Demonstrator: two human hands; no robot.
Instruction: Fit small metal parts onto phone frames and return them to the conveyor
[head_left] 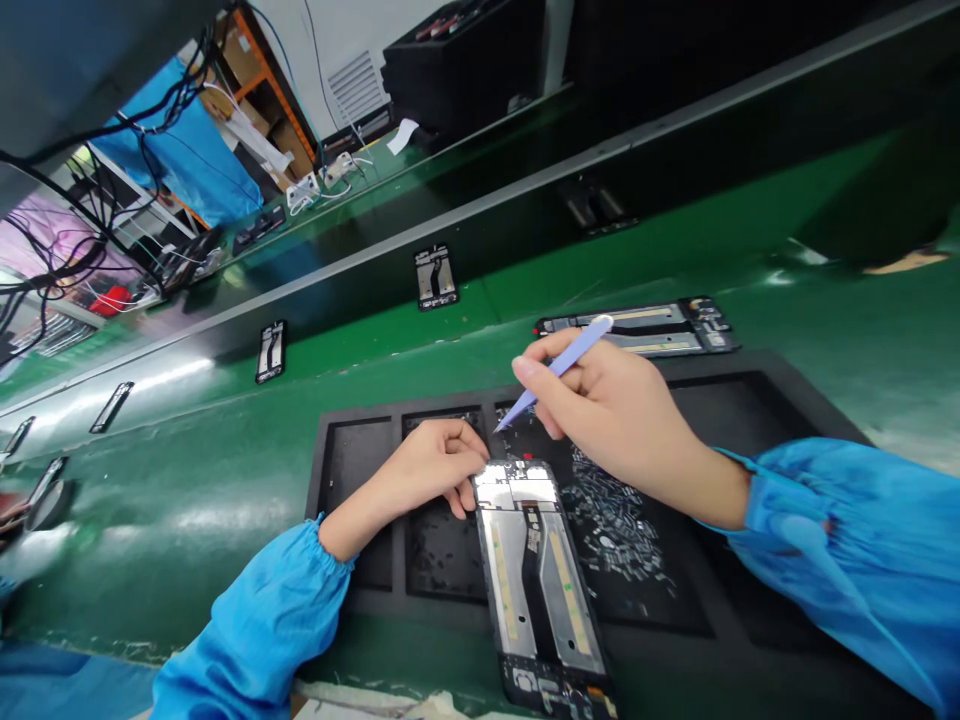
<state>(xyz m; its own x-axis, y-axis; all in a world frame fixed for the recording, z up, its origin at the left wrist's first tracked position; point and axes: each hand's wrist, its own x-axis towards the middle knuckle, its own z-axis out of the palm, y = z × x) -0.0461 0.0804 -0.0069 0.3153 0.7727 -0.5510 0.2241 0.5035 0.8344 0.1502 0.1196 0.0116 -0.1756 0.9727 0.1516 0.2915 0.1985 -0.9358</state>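
Purple tweezers [564, 362] are pinched in my right hand [626, 405], their tip pointing down-left above the black parts tray [397, 600]. My left hand [431, 468] has its fingers curled at the top left corner of an opened phone [559, 560], gripping its edge. The phone lies tilted across the tray, its inner side up, showing a dark flex cable and pale adhesive strips. Many tiny metallic pieces [619, 530] are scattered in the compartment right of the phone. Small dark bits lie in the compartment under my left hand.
Another opened phone [652, 328] lies behind the tray, beyond my right hand. Several more phones, one of them [435, 275] near the middle, are spaced along the green bench [187, 480]. A long raised ledge runs behind them. Cables [60, 260] hang at upper left.
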